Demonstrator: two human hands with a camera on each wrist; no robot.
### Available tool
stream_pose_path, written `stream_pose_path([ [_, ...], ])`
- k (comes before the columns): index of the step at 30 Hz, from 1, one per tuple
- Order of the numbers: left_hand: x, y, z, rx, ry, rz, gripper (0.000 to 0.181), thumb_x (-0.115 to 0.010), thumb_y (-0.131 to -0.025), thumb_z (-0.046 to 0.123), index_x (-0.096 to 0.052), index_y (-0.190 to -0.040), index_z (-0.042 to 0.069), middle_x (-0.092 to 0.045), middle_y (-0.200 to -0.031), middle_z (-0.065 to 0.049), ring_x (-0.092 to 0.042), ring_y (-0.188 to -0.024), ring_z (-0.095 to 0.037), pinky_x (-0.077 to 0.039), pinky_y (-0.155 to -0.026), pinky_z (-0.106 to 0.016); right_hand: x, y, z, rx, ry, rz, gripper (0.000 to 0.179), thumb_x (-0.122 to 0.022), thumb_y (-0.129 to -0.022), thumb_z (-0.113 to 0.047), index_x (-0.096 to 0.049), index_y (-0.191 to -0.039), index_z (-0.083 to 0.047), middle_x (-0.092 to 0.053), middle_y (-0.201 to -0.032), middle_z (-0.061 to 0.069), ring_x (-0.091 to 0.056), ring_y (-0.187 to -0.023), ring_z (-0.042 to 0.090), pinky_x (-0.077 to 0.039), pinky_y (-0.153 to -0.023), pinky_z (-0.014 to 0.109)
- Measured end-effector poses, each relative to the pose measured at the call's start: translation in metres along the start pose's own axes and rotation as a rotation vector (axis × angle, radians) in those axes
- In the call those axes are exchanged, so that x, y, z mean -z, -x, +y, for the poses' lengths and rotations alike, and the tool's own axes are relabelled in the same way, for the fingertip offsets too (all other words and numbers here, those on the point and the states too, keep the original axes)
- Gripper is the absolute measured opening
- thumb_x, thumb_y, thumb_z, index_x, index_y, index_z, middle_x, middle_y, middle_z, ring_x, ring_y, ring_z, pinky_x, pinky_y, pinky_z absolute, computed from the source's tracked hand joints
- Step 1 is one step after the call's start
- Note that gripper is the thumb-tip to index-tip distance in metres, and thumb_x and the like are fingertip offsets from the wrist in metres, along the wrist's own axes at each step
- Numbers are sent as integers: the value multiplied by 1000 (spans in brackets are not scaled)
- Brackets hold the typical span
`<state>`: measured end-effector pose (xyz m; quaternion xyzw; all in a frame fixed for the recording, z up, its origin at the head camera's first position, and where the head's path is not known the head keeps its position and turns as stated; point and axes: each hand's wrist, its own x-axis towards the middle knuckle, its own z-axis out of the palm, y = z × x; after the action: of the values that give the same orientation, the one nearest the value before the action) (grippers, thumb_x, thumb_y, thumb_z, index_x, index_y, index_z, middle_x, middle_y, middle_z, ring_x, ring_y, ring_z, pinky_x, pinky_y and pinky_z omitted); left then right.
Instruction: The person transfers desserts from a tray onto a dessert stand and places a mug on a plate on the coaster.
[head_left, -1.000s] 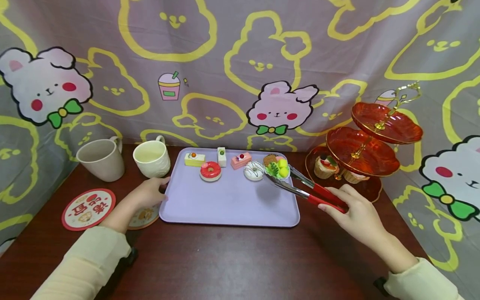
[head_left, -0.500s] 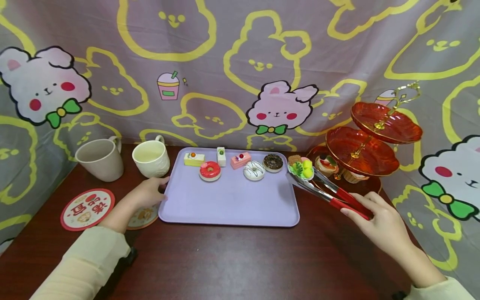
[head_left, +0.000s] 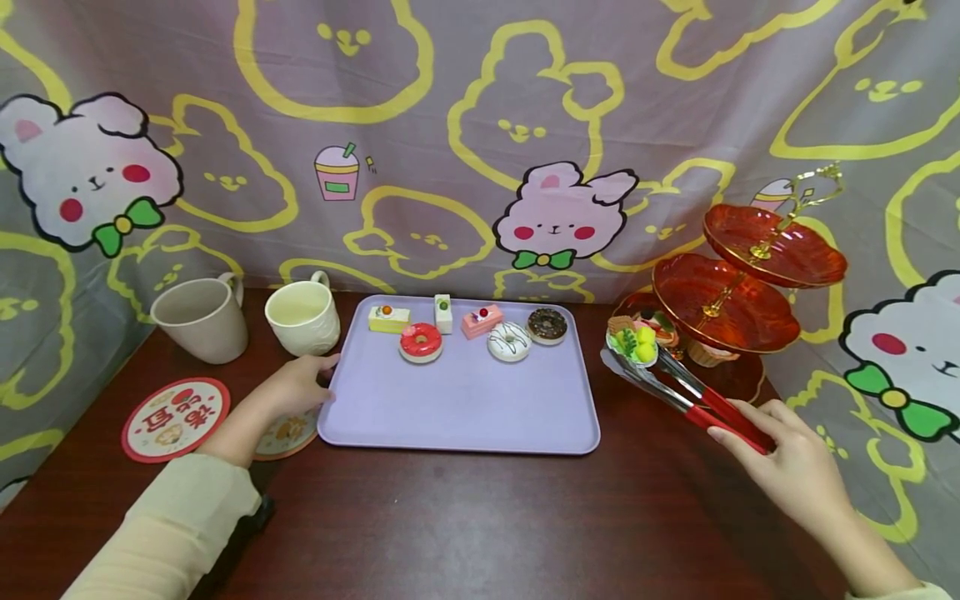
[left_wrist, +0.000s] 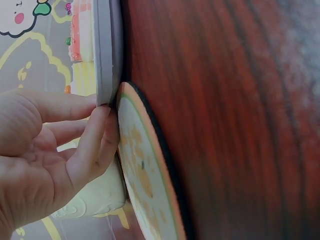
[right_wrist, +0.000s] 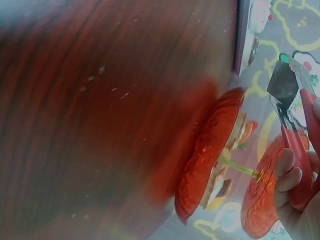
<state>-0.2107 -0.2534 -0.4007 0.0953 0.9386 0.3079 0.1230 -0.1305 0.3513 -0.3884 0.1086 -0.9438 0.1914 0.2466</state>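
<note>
Tongs with red handles and silvery metal arms (head_left: 727, 410), gripped by the curled fingers of the right hand (head_left: 798, 467), hold a small round dessert cup (head_left: 632, 343) with yellow scoops near a translucent red three-tier stand (head_left: 757, 312). The left hand (head_left: 297, 386) pinches the lilac rectangular tray (head_left: 459, 408). This looks like a carrying step; the next move calls for steady pressure. The dark wooden desk (head_left: 450, 517) stands before grey cartoon-printed cloth (head_left: 450, 50).

- cloth (head_left: 420, 154): grey-mauve, softly creased, hanging behind the table (head_left: 465, 517)
- printed on it: yellow outlines (head_left: 337, 114), pale rabbits (head_left: 562, 217) with green bows, pink drink cups (head_left: 338, 179)
- table: dark red-brown, wood-grained, with a pale glare (left_wrist: 302, 32)
</note>
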Motion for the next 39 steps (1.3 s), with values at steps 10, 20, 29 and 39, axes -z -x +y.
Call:
stream_pose_path([
  [10,2,2,3,44,-18,-29,70,-69,-83,-5,-37,-144,-22,-61,-119,-37,-62,-95,-37,-55,-82,-47,8,10,5,-111,68,-46,57,-90,-77,-28,-71,-119,7,-54,-85,8,-45,-70,24,-32,-52,33],
  [20,2,3,3,50,-7,-40,71,-68,-84,-5,-37,-145,-22,-60,-120,-37,-62,-92,-35,-55,-76,-43,11,18,17,-136,101,-47,60,-88,-79,-33,-71,-120,6,-48,-82,5,-36,-64,13,-28,-49,29],
  [29,1,3,2,58,7,-40,71,-68,-84,-5,-36,-145,-21,-59,-122,-38,-64,-91,-33,-55,-76,-41,12,22,29,-152,123,-29,60,-88,-79,-34,-71,-117,8,-51,-81,7,-39,-64,16,-30,-48,29],
  [39,2,2,4,50,8,-35,71,-68,-85,-5,-36,-145,-21,-59,-122,-38,-64,-91,-33,-56,-76,-41,17,21,40,-195,179,-64,66,-84,-84,-41,-68,-117,14,-52,-84,11,-44,-65,24,-32,-48,30],
])
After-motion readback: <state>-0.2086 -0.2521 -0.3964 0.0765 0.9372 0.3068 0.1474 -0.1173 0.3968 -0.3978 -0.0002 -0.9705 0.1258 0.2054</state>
